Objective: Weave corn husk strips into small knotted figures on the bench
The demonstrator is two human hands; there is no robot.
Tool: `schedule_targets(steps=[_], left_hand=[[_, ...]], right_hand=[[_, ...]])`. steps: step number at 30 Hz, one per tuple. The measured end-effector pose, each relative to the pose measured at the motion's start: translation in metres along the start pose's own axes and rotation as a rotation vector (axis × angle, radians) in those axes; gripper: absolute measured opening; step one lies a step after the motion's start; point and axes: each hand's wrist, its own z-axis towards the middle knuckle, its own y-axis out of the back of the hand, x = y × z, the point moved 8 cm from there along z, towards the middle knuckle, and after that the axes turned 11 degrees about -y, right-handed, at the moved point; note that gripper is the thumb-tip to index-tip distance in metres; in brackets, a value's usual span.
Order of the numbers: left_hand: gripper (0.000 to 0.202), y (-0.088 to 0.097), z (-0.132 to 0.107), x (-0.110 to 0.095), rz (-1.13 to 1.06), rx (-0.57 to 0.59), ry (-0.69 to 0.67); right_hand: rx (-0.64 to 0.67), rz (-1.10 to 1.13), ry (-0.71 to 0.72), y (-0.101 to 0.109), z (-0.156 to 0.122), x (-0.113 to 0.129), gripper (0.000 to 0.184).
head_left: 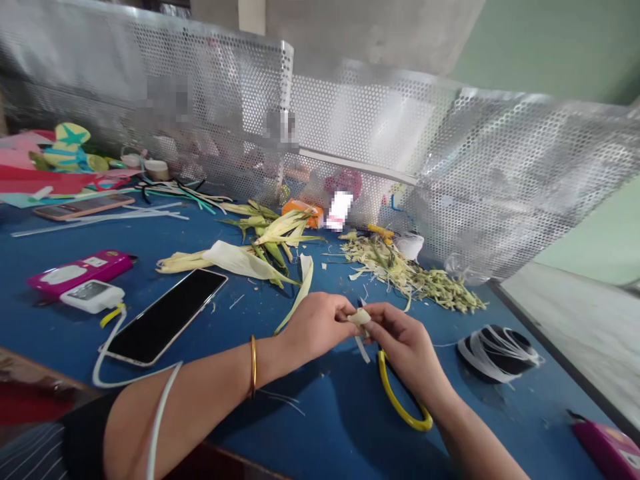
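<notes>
Found left hand [315,327] closed at the fingertips on folded husk piece [359,318], pinching from the left. Found right hand [404,341] likewise grasping folded husk piece from the right, thumb against fingers. Located folded husk piece between both hands, over blue table [320,433], toward the near middle. Noted pale strip [363,351] hanging below; cannot tell exact point of attachment. Noted yellow-handled scissors [386,383] beneath right hand, blade tip showing on the far side; cannot tell whether gripped or merely lying there. Observed golden bangle [253,367] and white cable [161,413] on left arm [210,407]. Logged to the left: dark-screened phone [167,320], white device [93,297] and magenta device [83,270]. Logged farther off, near the middle: loose corn husks [280,233], including broad pale leaf [240,260]. Logged far right of middle: heap of husk scraps [383,267]. Logged to the right: black spool [493,360] wound with white thread. Observed perforated metal screen [200,107] standing along the far edge.
</notes>
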Motion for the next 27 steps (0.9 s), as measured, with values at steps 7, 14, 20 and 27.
schedule_targets(steps=[7,14,20,27], left_hand=[[0.013,-0.006,0.001,0.002,-0.028,0.030,-0.028],[0.015,-0.002,0.002,-0.005,0.077,0.019,-0.118],[0.025,-0.006,0.000,-0.012,0.149,0.056,-0.145],[0.012,-0.024,-0.001,-0.007,-0.039,0.226,-0.097]], right_hand=[[-0.228,-0.160,0.000,0.009,-0.005,-0.005,0.013],[-0.075,-0.138,0.048,0.001,-0.007,0.003,0.018],[-0.214,-0.212,0.089,0.008,-0.011,0.010,0.021],[-0.107,0.196,-0.168,0.008,-0.003,-0.012,0.023]])
